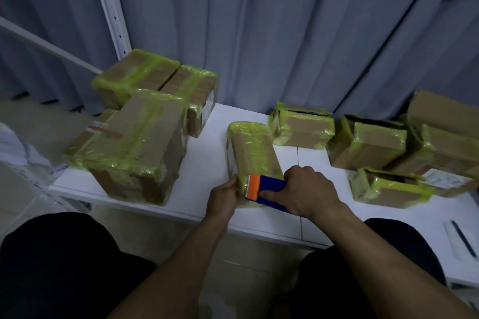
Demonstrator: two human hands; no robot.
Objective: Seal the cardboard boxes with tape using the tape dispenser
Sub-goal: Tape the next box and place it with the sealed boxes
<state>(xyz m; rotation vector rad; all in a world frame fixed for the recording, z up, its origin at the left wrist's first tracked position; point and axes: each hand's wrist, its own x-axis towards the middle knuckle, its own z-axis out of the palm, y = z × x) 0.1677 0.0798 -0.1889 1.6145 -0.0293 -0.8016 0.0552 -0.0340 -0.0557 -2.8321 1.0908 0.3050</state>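
Head camera is showing the small cardboard box (255, 153) lying near the front edge of the white table (207, 171). Its long axis is running from 6 o'clock toward 12 o'clock, leaning slightly to 11. The right hand (308, 189) is gripping the tape dispenser (261, 188), fingers curled round its blue body, and is holding its orange end against the box's near end. The left hand (224, 195) is sitting at 9 o'clock of the dispenser, its fingers curling on the box's near left corner and steadying it.

Both hands are working at the 6 o'clock end, so any run of tape along the top is, I judge, heading away from them toward 12 o'clock.

Yellow-green tape is wrapping the box's edges and far end, with brown card showing down the middle. A stack of taped boxes (140, 137) is standing at 9 o'clock, and boxes with dark gaps (368, 142) are waiting at 3 o'clock.
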